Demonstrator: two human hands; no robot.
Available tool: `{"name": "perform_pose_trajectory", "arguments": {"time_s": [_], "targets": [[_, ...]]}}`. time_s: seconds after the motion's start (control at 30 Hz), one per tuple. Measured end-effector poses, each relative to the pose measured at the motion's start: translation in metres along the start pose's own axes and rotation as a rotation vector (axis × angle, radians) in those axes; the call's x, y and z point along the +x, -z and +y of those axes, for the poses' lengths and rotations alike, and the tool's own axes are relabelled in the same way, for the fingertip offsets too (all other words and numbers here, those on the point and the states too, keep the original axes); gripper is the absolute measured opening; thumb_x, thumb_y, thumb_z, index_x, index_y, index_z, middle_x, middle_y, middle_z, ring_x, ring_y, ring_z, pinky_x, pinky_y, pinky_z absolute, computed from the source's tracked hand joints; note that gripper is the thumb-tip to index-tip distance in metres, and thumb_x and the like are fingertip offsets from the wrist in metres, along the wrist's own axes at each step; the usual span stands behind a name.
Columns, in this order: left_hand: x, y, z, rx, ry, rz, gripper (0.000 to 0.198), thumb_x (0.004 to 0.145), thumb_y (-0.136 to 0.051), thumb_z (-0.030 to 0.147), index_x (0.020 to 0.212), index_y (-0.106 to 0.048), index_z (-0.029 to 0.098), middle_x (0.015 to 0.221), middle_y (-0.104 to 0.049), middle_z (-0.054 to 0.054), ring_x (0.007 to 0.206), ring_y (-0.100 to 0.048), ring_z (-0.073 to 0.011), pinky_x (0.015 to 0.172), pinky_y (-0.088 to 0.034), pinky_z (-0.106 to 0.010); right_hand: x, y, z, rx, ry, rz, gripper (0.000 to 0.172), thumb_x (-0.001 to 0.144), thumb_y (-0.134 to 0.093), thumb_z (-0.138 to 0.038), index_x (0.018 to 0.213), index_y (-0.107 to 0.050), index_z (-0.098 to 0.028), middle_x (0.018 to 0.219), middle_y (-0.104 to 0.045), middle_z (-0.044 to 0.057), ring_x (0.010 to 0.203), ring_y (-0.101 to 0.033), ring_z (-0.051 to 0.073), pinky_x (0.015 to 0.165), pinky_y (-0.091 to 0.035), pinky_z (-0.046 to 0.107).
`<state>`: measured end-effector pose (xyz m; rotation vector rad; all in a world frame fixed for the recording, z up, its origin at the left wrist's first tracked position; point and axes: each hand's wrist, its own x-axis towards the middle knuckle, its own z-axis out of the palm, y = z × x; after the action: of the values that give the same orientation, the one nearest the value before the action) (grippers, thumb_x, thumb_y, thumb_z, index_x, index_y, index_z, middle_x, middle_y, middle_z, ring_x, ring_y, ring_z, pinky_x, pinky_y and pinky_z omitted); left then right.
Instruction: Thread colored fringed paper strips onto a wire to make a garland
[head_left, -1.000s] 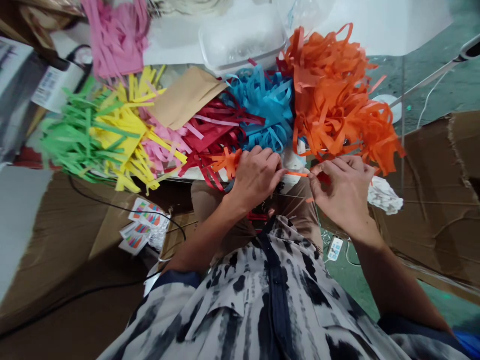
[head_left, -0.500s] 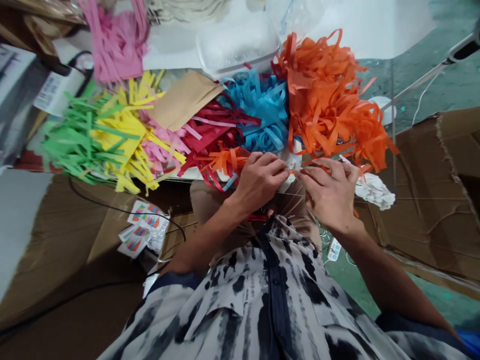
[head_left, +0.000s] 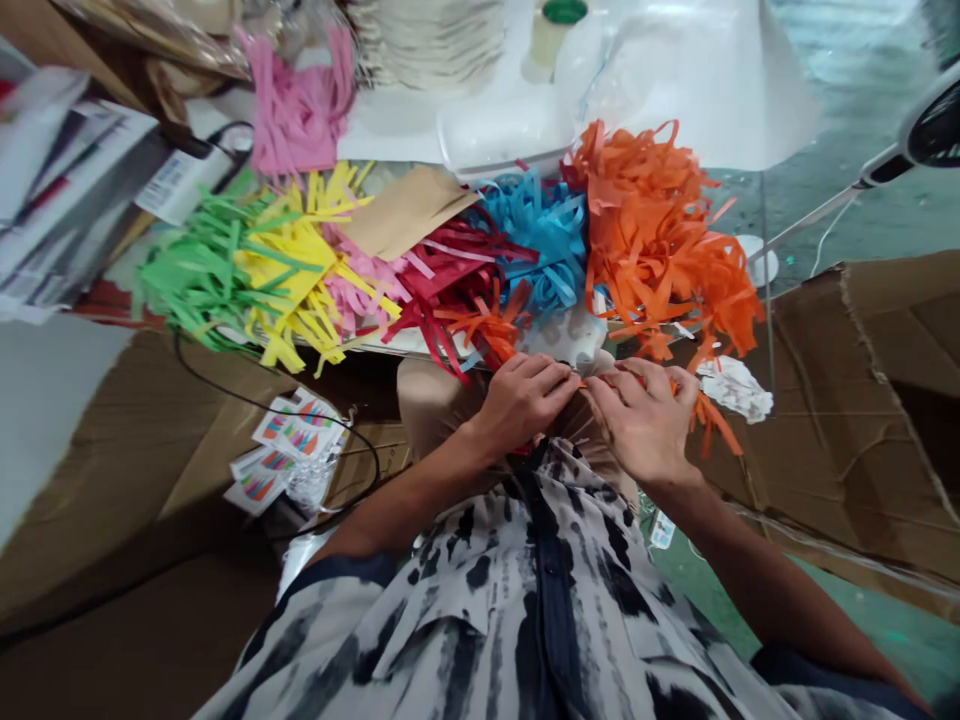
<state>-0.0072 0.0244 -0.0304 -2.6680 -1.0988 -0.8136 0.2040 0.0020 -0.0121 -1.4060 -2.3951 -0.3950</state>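
My left hand (head_left: 525, 400) and my right hand (head_left: 641, 410) are close together over my lap, at the table's front edge. Both have their fingers pinched on an orange paper tassel (head_left: 716, 425). A narrow orange bit of it shows between my fingertips, and its fringed strips hang out past my right hand. Orange fringe (head_left: 491, 318) also shows just beyond my left hand; whether it belongs to the same tassel I cannot tell. Beyond the hands lie a blue tassel pile (head_left: 544, 240), a dark red one (head_left: 446, 275) and a large orange pile (head_left: 649, 240).
Green (head_left: 199, 270) and yellow tassels (head_left: 292, 255) lie at the left, with pink ones (head_left: 304, 115) farther back. Brown paper (head_left: 412, 210) rests across the red pile. A clear plastic box (head_left: 502, 140) stands behind. Cardboard (head_left: 892, 400) flanks my right; a black cable (head_left: 247, 400) hangs left.
Both hands have come down and nearer my body with the orange tassel, still pinching it. More of its fringe shows beside my right hand. The camera view has shifted a little.
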Motion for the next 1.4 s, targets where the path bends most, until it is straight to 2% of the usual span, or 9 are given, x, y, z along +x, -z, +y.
{"name": "perform_pose_trajectory", "arguments": {"time_s": [0.17, 0.3, 0.37, 0.5, 0.6, 0.73, 0.87, 1.13, 1.4], "targets": [[0.015, 0.017, 0.017, -0.232, 0.203, -0.008, 0.023, 0.108, -0.061, 0.027, 0.108, -0.082, 0.018, 0.101, -0.085, -0.008, 0.094, -0.076, -0.0210, 0.080, -0.050, -0.036, 0.003, 0.015, 0.009, 0.025, 0.031, 0.188, 0.009, 0.103, -0.071, -0.030, 0.108, -0.078, -0.033, 0.106, -0.083, -0.001, 0.113, -0.066, 0.024, 0.095, -0.032, 0.045], [0.037, 0.039, 0.018, -0.897, 0.624, 0.045, 0.031, 0.104, -0.067, 0.044, 0.112, -0.086, 0.021, 0.102, -0.086, -0.008, 0.087, -0.079, -0.0208, 0.079, -0.057, -0.034, 0.017, 0.037, 0.023, 0.053, 0.023, 0.383, 0.024, 0.095, -0.079, -0.026, 0.116, -0.078, -0.038, 0.099, -0.082, -0.001, 0.106, -0.069, 0.027, 0.093, -0.034, 0.047], [0.045, 0.050, 0.014, -1.295, 0.795, -0.014, 0.030, 0.097, -0.076, 0.048, 0.105, -0.088, 0.022, 0.097, -0.086, -0.008, 0.080, -0.078, -0.0190, 0.074, -0.058, -0.031, 0.024, 0.048, 0.026, 0.109, 0.011, 0.425, 0.032, 0.094, -0.080, -0.023, 0.121, -0.079, -0.040, 0.097, -0.082, 0.000, 0.105, -0.071, 0.029, 0.095, -0.036, 0.049], [0.053, 0.063, 0.006, -1.718, 0.945, -0.152, 0.033, 0.079, -0.093, 0.047, 0.093, -0.088, 0.019, 0.085, -0.083, -0.006, 0.070, -0.072, -0.0138, 0.069, -0.055, -0.026, 0.041, 0.061, 0.022, 0.317, -0.081, 0.400, 0.025, 0.096, -0.076, -0.022, 0.115, -0.083, -0.038, 0.099, -0.083, 0.001, 0.103, -0.074, 0.030, 0.098, -0.044, 0.051], [0.056, 0.064, 0.002, -1.711, 0.942, -0.094, 0.037, 0.073, -0.096, 0.048, 0.092, -0.087, 0.018, 0.082, -0.080, -0.005, 0.070, -0.069, -0.0123, 0.070, -0.053, -0.025, 0.057, 0.064, 0.015, 0.506, -0.187, 0.357, 0.011, 0.097, -0.075, -0.026, 0.099, -0.084, -0.031, 0.093, -0.083, 0.002, 0.097, -0.075, 0.026, 0.096, -0.050, 0.048], [0.065, 0.063, -0.005, -1.558, 0.837, 0.110, 0.036, 0.073, -0.096, 0.049, 0.085, -0.083, 0.018, 0.088, -0.077, -0.003, 0.080, -0.067, -0.0121, 0.076, -0.052, -0.024, 0.076, 0.060, 0.012, 0.957, -0.405, 0.178, 0.009, 0.091, -0.081, -0.033, 0.085, -0.083, -0.028, 0.085, -0.082, 0.001, 0.081, -0.074, 0.021, 0.079, -0.055, 0.038], [0.072, 0.065, -0.011, -1.605, 0.816, 0.103, 0.034, 0.079, -0.093, 0.049, 0.081, -0.080, 0.017, 0.086, -0.074, -0.001, 0.074, -0.062, -0.0095, 0.073, -0.048, -0.024, 0.086, 0.050, 0.014, 1.237, -0.532, 0.131, 0.007, 0.087, -0.086, -0.037, 0.086, -0.085, -0.031, 0.089, -0.082, -0.001, 0.082, -0.074, 0.020, 0.077, -0.055, 0.035], [0.070, 0.052, -0.013, -1.645, 0.827, 0.208, 0.040, 0.077, -0.094, 0.052, 0.084, -0.077, 0.016, 0.081, -0.075, -0.001, 0.071, -0.064, -0.0096, 0.071, -0.049, -0.023, 0.098, 0.058, 0.022, 1.190, -0.422, -0.003, 0.012, 0.091, -0.081, -0.040, 0.094, -0.086, -0.030, 0.094, -0.082, 0.001, 0.088, -0.074, 0.020, 0.085, -0.056, 0.037], [0.073, 0.042, -0.024, -1.579, 0.873, 0.363, 0.044, 0.077, -0.095, 0.049, 0.097, -0.072, 0.017, 0.084, -0.080, -0.002, 0.079, -0.077, -0.0158, 0.075, -0.058, -0.026, 0.125, 0.050, 0.023, 1.005, -0.295, 0.083, 0.015, 0.095, -0.077, -0.038, 0.088, -0.082, -0.026, 0.089, -0.079, 0.001, 0.085, -0.072, 0.020, 0.080, -0.055, 0.036]]}}
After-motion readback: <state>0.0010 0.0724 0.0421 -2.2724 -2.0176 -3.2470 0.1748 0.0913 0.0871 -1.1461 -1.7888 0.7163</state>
